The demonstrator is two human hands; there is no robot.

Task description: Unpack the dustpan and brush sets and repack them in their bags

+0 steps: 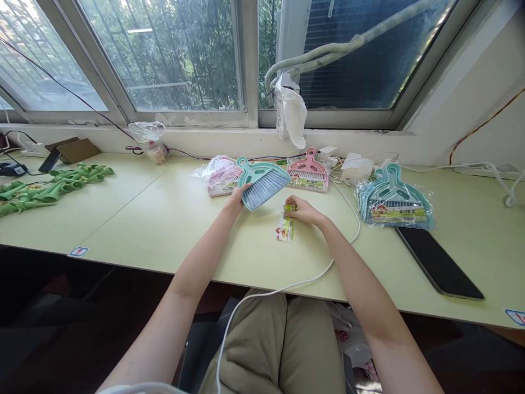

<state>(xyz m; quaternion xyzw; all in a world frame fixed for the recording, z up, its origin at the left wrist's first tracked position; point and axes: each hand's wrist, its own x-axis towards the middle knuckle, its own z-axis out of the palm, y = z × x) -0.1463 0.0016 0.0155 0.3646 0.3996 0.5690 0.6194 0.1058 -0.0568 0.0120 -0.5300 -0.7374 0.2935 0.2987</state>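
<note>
My left hand (238, 198) is closed on a mint-green dustpan and brush set (264, 181), tilted above the table with its grey bristles towards me. Between the fingers of my right hand (301, 210) is a printed label card (284, 229), yellow-green and white, hanging down close to the tabletop. Behind my hands lie a pink dustpan set (308, 171) in clear wrap and a second wrapped pink set (225, 175), partly hidden by the green one. Several wrapped green sets (396, 197) are piled to the right, with a similar label showing.
A black phone (439, 262) lies at the right. A white cable (303, 282) crosses the table and drops over the front edge. Green plastic pieces (53, 186) spread at the far left. Along the window stand a plastic bag (151, 143) and a tissue pack (289, 109).
</note>
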